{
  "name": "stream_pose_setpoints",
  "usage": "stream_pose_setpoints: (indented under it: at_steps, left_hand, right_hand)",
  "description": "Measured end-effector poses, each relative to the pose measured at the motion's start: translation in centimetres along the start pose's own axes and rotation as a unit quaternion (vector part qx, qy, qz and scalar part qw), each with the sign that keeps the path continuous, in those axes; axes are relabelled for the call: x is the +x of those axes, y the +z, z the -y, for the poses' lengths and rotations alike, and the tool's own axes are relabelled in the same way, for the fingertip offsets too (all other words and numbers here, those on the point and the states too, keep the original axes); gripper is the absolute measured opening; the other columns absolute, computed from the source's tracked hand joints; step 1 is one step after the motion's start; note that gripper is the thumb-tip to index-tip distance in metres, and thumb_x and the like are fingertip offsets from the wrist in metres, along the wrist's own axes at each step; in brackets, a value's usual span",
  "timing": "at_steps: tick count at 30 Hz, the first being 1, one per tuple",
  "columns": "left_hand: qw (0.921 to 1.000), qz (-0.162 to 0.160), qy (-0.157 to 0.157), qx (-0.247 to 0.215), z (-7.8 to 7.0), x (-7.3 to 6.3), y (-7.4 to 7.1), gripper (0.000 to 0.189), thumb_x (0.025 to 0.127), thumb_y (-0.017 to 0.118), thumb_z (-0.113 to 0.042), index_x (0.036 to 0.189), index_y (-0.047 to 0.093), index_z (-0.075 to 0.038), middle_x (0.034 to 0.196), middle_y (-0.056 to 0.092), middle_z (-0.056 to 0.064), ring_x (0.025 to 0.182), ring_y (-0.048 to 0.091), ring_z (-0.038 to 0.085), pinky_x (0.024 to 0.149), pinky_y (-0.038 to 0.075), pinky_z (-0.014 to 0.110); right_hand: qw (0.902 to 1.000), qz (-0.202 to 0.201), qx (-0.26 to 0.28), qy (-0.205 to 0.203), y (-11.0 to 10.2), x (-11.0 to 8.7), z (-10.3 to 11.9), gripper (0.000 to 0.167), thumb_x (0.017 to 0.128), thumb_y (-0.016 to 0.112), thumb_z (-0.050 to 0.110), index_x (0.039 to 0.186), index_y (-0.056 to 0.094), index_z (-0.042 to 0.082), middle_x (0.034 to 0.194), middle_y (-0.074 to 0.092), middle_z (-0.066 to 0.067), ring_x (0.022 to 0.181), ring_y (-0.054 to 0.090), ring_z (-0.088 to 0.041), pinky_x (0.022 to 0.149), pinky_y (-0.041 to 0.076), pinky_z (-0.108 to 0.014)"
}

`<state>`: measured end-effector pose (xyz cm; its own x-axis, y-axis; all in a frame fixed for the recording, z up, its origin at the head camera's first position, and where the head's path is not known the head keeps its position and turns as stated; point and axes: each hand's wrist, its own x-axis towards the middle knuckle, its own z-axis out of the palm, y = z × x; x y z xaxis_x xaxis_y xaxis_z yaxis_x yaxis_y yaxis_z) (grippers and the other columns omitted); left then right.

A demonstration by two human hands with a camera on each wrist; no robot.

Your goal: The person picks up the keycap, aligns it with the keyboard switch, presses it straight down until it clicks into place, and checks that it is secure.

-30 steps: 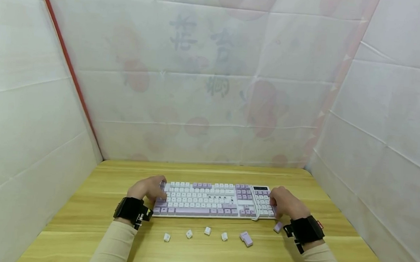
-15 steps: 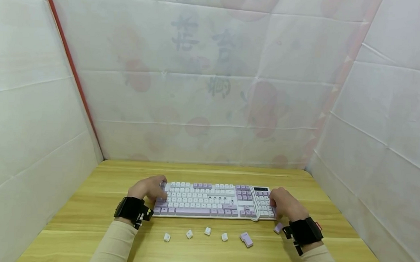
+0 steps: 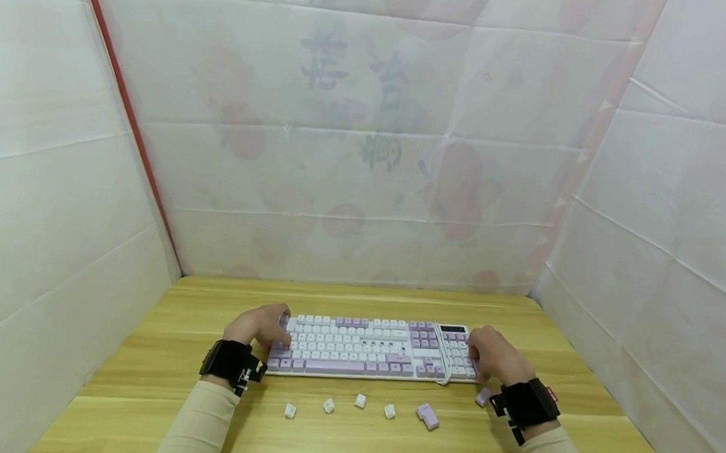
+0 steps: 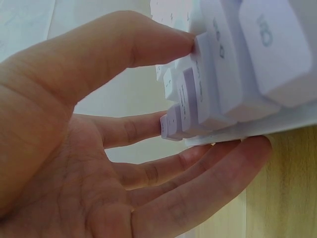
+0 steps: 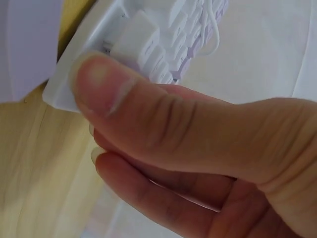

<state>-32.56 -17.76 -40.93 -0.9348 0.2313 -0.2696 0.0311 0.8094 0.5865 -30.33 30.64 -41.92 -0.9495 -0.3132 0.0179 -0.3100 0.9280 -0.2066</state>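
A white and purple keyboard (image 3: 335,367) lies flat on the wooden table in the head view. My left hand (image 3: 260,325) grips its left end. In the left wrist view the thumb (image 4: 163,44) presses on the keys, while the fingers (image 4: 198,198) reach along the side and under the edge. At the right end my right hand (image 3: 496,354) holds the keyboard, the thumb (image 5: 106,84) lying over its edge by the white keys in the right wrist view. A looped white cable (image 3: 440,355) lies over the right part of the keys. Several bare switches (image 3: 383,343) show among the keys.
Several loose white keycaps, such as one keycap (image 3: 360,401), lie in front of the keyboard. A larger purple keycap (image 3: 428,416) is to their right, and a small purple keycap (image 3: 483,396) lies near my right wrist. Cloth walls (image 3: 365,186) enclose the table (image 3: 214,291).
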Motion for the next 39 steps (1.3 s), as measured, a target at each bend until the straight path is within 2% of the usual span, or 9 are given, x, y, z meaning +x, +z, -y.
stream_pose_setpoints:
  at_steps: [4, 8, 15, 27, 33, 39]
  left_hand:
    - [1.0, 0.0, 0.004, 0.0, 0.03, 0.15, -0.02, 0.058, 0.081, 0.077, -0.011, 0.133, 0.053, -0.005, 0.123, 0.06, 0.015, 0.082, 0.061, 0.025, 0.07, 0.052, 0.035]
    - [1.0, 0.002, 0.004, 0.0, 0.0, 0.23, -0.09, 0.057, 0.081, 0.077, -0.011, 0.132, 0.054, -0.005, 0.122, 0.061, 0.015, 0.083, 0.061, 0.025, 0.071, 0.052, 0.036]
    - [0.9995, -0.005, 0.012, 0.03, -0.11, 0.47, -0.31, 0.066, 0.081, 0.078, -0.015, 0.139, 0.051, -0.003, 0.134, 0.058, 0.019, 0.09, 0.057, 0.025, 0.075, 0.049, 0.036]
    - [0.9998, -0.002, 0.01, 0.019, 0.09, 0.47, -0.09, 0.063, 0.081, 0.077, -0.013, 0.138, 0.051, -0.002, 0.131, 0.058, 0.018, 0.086, 0.057, 0.024, 0.071, 0.048, 0.034]
    - [0.9999, -0.002, 0.003, 0.015, 0.2, 0.39, 0.13, 0.062, 0.082, 0.077, -0.014, 0.138, 0.052, -0.004, 0.131, 0.058, 0.016, 0.084, 0.058, 0.023, 0.07, 0.048, 0.034]
    - [0.9999, 0.001, 0.006, 0.013, 0.15, 0.32, 0.08, 0.064, 0.082, 0.077, -0.012, 0.139, 0.05, -0.002, 0.13, 0.057, 0.018, 0.084, 0.058, 0.023, 0.069, 0.048, 0.033]
  right_hand:
    - [0.9999, -0.001, 0.013, 0.001, -0.01, -0.1, -0.11, 0.04, 0.053, 0.089, -0.016, 0.073, 0.065, 0.008, 0.071, 0.056, 0.0, 0.066, 0.047, -0.016, 0.058, 0.042, -0.027]
    - [1.0, -0.003, 0.002, -0.007, -0.08, -0.08, -0.07, 0.041, 0.052, 0.09, -0.016, 0.073, 0.063, 0.008, 0.071, 0.055, 0.001, 0.066, 0.046, -0.016, 0.058, 0.042, -0.026]
    - [0.9998, -0.011, 0.015, -0.005, -0.42, 0.03, -0.2, 0.04, 0.052, 0.091, -0.015, 0.072, 0.065, 0.009, 0.07, 0.057, 0.0, 0.065, 0.049, -0.015, 0.057, 0.044, -0.027]
    - [0.9994, -0.024, -0.021, -0.015, 0.14, 0.19, -0.26, 0.043, 0.047, 0.091, -0.016, 0.066, 0.063, 0.011, 0.067, 0.055, 0.003, 0.063, 0.047, -0.013, 0.056, 0.043, -0.026]
    - [0.997, -0.031, -0.06, -0.038, 0.26, 0.2, 0.43, 0.045, 0.045, 0.089, -0.019, 0.065, 0.059, 0.009, 0.066, 0.056, 0.0, 0.062, 0.045, -0.013, 0.055, 0.04, -0.025]
    - [0.9981, -0.022, -0.05, -0.03, 0.25, 0.3, 0.15, 0.048, 0.044, 0.092, -0.017, 0.069, 0.06, 0.008, 0.069, 0.054, 0.001, 0.064, 0.045, -0.015, 0.057, 0.041, -0.026]
